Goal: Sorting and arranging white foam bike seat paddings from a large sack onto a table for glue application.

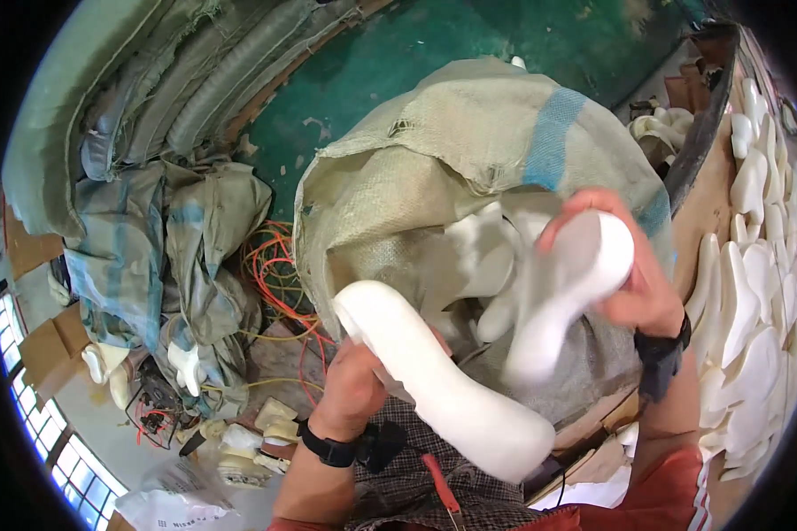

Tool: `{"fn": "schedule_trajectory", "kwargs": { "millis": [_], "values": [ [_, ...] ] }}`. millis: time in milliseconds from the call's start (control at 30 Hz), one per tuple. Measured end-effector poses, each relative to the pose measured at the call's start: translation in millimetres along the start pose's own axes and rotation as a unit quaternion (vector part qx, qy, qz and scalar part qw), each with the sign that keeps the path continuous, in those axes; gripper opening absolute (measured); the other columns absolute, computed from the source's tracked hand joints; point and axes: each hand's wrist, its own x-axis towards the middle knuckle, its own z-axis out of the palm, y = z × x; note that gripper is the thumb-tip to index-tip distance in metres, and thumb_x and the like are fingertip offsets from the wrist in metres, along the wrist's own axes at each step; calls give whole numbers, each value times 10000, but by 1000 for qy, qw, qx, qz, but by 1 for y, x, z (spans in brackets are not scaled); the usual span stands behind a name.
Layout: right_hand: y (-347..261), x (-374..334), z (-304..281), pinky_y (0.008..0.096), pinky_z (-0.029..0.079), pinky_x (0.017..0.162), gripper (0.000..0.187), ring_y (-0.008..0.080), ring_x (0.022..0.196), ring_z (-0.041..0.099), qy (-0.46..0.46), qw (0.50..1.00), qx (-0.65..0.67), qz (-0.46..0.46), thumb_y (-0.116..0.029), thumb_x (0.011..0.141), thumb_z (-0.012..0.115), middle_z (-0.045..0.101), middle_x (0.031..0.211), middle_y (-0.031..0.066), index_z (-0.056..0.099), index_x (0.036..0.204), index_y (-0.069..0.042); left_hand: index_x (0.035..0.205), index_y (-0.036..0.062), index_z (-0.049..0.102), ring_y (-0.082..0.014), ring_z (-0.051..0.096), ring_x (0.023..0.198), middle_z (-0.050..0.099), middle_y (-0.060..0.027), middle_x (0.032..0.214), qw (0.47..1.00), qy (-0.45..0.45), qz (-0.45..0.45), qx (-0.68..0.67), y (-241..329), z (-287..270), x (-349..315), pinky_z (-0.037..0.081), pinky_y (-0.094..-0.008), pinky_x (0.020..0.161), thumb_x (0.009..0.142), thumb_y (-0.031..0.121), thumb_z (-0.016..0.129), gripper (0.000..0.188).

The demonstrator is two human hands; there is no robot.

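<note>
My left hand (352,389) is closed round a white shoe sole (443,380), which slants across the front of an open-mouthed woven sack (460,115). In my right hand (633,274) is a second white shoe sole (565,305), gripped at its upper end and smeared by motion, over the right side of the sack's mouth. More white soles (483,252) lie inside the sack, partly hidden by its folds and by the sole in my right hand. The sack is beige with a blue stripe.
White soles (744,310) are heaped along the right behind a cardboard edge. Crumpled woven sacks (119,257) hang at the left, beside tangled orange cords (270,265). A red-handled tool (440,482) rests at my lap. Green floor (354,80) lies beyond the sack.
</note>
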Motion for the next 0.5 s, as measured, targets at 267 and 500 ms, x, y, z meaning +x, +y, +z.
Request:
{"fn": "schedule_trajectory", "kwargs": {
  "millis": [267, 500],
  "values": [
    [79, -8, 122, 313, 392, 956, 503, 183, 1108, 483, 4, 946, 307, 101, -68, 778, 613, 492, 1186, 92, 435, 1247, -34, 1311, -2, 455, -242, 580, 1080, 566, -123, 1238, 970, 169, -59, -165, -19, -14, -55, 458, -356, 947, 903, 196, 523, 458],
    [122, 6, 125, 401, 461, 862, 221, 343, 956, 575, -86, 967, -235, -41, -197, 812, 673, 620, 917, 170, 644, 946, -23, 1399, -16, 304, -327, 492, 1214, 480, -173, 1341, 957, 124, -109, -237, -57, -40, -111, 350, -471, 1067, 610, 192, 754, 931]
  ]
}}
